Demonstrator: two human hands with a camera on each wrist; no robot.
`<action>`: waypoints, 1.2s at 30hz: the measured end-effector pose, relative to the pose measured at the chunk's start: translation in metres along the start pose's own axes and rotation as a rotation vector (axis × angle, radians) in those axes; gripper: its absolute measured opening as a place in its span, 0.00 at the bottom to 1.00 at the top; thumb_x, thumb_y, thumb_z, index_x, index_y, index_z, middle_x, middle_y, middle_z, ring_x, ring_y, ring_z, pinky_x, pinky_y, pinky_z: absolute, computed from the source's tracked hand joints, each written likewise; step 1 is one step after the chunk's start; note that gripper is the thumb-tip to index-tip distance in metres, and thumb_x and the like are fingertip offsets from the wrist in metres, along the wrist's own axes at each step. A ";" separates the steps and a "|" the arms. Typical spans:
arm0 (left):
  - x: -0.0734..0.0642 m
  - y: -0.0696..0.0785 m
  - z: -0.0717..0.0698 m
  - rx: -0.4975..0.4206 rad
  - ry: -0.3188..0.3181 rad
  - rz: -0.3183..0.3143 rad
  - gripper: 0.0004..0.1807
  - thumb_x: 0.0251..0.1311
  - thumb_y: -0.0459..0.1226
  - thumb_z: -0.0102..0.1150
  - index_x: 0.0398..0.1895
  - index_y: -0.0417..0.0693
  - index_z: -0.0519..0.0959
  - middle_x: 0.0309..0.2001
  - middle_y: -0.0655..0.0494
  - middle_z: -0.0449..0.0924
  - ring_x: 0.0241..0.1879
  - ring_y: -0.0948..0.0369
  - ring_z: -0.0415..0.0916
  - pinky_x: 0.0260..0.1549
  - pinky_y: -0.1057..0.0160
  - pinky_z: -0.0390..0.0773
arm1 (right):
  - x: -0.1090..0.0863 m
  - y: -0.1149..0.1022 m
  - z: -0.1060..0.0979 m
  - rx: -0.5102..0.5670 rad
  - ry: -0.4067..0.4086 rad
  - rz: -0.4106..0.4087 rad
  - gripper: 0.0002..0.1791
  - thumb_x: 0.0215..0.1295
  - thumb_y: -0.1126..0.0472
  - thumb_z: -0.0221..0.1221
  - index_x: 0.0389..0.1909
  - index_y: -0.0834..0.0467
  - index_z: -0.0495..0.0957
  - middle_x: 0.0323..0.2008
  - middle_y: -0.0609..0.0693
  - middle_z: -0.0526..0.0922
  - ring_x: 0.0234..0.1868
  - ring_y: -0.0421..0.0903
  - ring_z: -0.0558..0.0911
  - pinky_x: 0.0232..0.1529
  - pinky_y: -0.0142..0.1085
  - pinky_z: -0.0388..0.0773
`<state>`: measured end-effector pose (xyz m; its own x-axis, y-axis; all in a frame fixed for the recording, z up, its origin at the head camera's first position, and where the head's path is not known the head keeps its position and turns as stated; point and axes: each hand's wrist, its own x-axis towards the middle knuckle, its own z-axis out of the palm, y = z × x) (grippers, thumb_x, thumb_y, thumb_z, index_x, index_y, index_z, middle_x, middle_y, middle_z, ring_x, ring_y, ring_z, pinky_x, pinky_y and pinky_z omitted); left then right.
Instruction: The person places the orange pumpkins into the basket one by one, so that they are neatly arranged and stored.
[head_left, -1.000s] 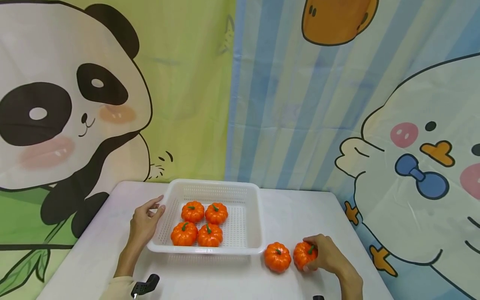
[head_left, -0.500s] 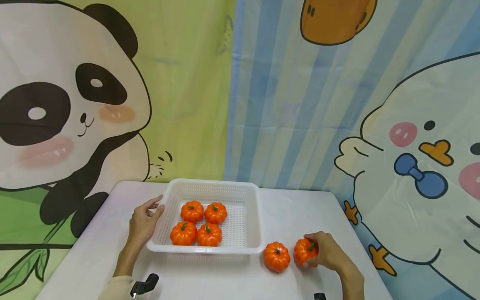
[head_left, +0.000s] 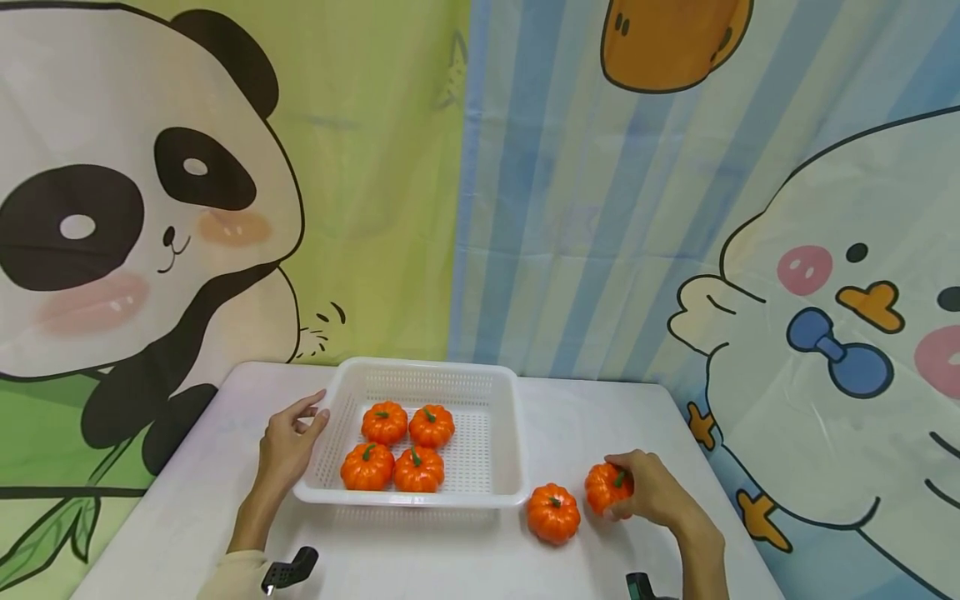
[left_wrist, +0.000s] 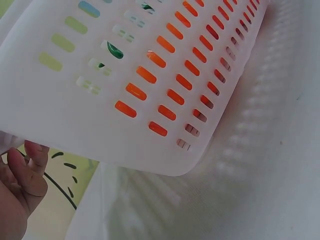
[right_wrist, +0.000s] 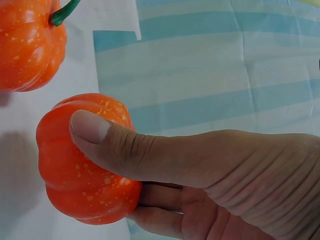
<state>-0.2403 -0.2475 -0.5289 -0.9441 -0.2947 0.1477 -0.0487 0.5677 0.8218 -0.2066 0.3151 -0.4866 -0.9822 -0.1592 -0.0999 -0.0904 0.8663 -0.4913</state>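
In the head view a white perforated plastic basket (head_left: 483,502) holds several small orange toy pumpkins (head_left: 367,467) with green stems, grouped toward its left side. My left hand (head_left: 285,446) is at the basket's left rim, its fingers and thumb gripping the edge. From the left wrist, the fingers (left_wrist: 31,172) show right at the rim, and orange shows through the slots. My right hand (head_left: 654,492) grips another toy pumpkin (head_left: 606,489), thumb across one side in the right wrist view, other fingers partly hidden behind it. A shadow falls on the table below this pumpkin.
One more toy pumpkin (head_left: 553,514) stands on the white table (head_left: 450,558) between the basket's right front corner and my right hand. Behind the table hangs a cartoon-printed cloth (head_left: 555,208). Black devices (head_left: 291,570) sit at the wrists.
My right hand has raised its pumpkin and shifted it slightly away from me, widening the gap to the table. The left hand and basket have stayed put.
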 end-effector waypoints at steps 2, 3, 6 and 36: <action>0.000 0.000 0.000 0.000 0.000 0.000 0.27 0.80 0.45 0.62 0.77 0.50 0.77 0.61 0.37 0.85 0.40 0.57 0.77 0.32 0.67 0.75 | 0.001 -0.001 -0.001 0.001 0.001 0.000 0.44 0.40 0.62 0.89 0.63 0.67 0.85 0.55 0.55 0.91 0.52 0.49 0.86 0.66 0.57 0.83; 0.000 0.000 0.000 0.000 0.001 0.001 0.27 0.79 0.45 0.62 0.77 0.50 0.77 0.61 0.37 0.85 0.40 0.57 0.78 0.33 0.67 0.75 | 0.001 -0.002 -0.001 0.003 0.001 -0.001 0.43 0.40 0.62 0.89 0.63 0.67 0.85 0.55 0.55 0.91 0.52 0.49 0.86 0.65 0.57 0.83; 0.000 0.000 0.000 0.003 0.007 0.004 0.27 0.79 0.44 0.62 0.77 0.50 0.78 0.61 0.37 0.85 0.40 0.57 0.78 0.33 0.66 0.74 | 0.002 -0.005 -0.002 0.012 -0.002 -0.003 0.43 0.41 0.61 0.89 0.63 0.66 0.85 0.54 0.54 0.91 0.51 0.47 0.85 0.65 0.56 0.84; 0.000 -0.003 0.000 0.007 0.029 0.049 0.26 0.79 0.46 0.63 0.75 0.51 0.79 0.57 0.40 0.87 0.36 0.63 0.76 0.34 0.66 0.73 | 0.013 -0.042 -0.022 0.000 0.009 -0.116 0.42 0.49 0.61 0.86 0.66 0.68 0.82 0.51 0.54 0.90 0.47 0.45 0.82 0.57 0.49 0.88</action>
<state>-0.2400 -0.2494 -0.5310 -0.9355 -0.2889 0.2035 -0.0053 0.5872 0.8094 -0.2194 0.2871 -0.4479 -0.9665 -0.2541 -0.0349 -0.2034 0.8424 -0.4989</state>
